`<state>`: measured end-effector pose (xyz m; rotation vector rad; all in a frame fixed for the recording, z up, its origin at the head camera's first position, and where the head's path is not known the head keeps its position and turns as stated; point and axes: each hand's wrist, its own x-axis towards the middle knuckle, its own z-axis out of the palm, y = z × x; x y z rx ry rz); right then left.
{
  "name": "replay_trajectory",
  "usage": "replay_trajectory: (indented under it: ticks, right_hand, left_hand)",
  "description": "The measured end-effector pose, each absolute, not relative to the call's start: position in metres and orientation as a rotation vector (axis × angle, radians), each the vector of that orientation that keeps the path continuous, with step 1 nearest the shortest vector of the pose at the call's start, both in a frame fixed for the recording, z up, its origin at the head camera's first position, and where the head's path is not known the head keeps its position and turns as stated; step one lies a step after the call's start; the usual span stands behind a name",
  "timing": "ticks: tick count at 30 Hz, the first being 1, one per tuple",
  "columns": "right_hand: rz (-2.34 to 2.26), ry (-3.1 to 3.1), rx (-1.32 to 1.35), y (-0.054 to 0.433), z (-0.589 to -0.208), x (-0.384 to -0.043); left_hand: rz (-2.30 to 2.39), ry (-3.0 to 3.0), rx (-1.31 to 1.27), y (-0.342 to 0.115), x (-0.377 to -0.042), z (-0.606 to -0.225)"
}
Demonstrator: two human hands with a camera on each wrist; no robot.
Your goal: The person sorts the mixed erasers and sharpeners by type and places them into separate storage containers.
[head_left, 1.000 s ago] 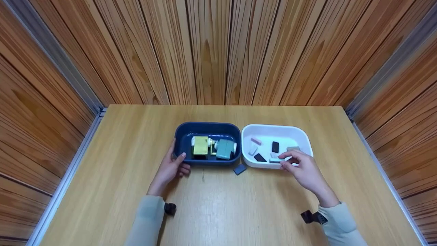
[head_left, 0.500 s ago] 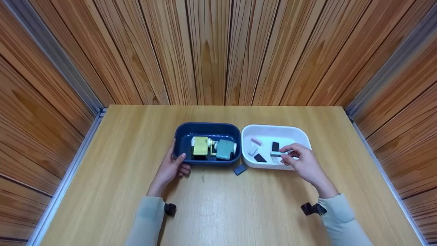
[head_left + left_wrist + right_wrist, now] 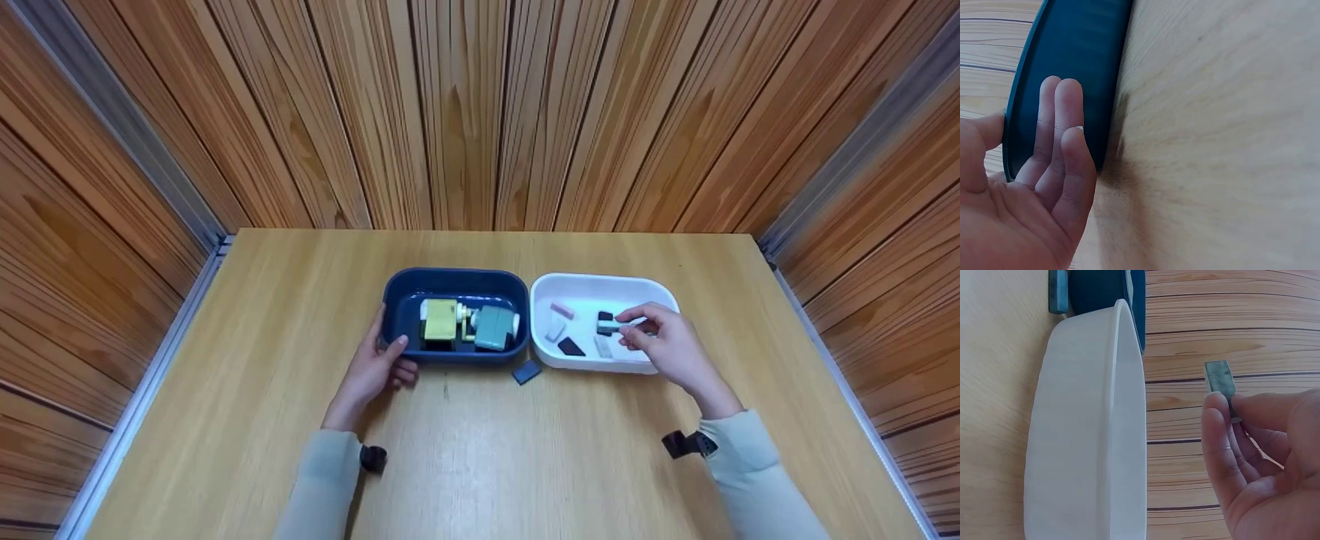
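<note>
My left hand (image 3: 377,365) grips the near left corner of a dark blue tray (image 3: 455,275), thumb at the rim and several fingers along the outer wall. Inside that tray lie a yellow block-shaped piece (image 3: 441,319) and a teal one (image 3: 493,328), with pale small parts between them. Above the white tray (image 3: 592,281), my right hand (image 3: 671,349) pinches a small grey-green rectangular block (image 3: 1219,377) between thumb and fingertips. The right wrist view shows the block raised beyond the white rim. In the head view it overlaps a black block (image 3: 604,316) lying in the tray.
Also in the white tray are a pink block (image 3: 562,310), a pale grey block (image 3: 555,330), a black piece (image 3: 571,346) and a whitish piece (image 3: 603,346). A dark blue block (image 3: 527,372) rests on the wooden table (image 3: 480,465) before the trays. Wood-panelled walls enclose the table.
My right hand has lifted the grey-green block from the white tray's near side and moved it away from me, over the black block. The left hand has stayed on the dark blue tray.
</note>
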<state>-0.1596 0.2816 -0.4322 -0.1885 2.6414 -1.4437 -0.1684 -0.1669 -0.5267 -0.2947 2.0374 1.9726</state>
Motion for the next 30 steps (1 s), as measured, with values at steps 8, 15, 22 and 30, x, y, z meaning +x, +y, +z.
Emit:
replay_trajectory:
  ticks: [8,15,22,30]
  right_hand:
    - [-1.442,2.635,-0.159,0.284,-0.430,-0.167]
    - [-1.420,2.659,-0.123,0.284,-0.429,-0.175]
    - [-1.416,2.651,-0.125,0.285,-0.430,-0.185]
    - [-1.391,2.623,-0.065,0.281,-0.423,-0.199]
  left_hand:
    - [1.964,2.033,-0.300,-0.167,-0.168,-0.526]
    - [1.956,2.040,-0.306,-0.167,-0.170,-0.526]
    - [1.953,2.045,-0.314,-0.166,-0.170,-0.527]
    - [1.956,2.051,-0.301,-0.167,-0.169,-0.526]
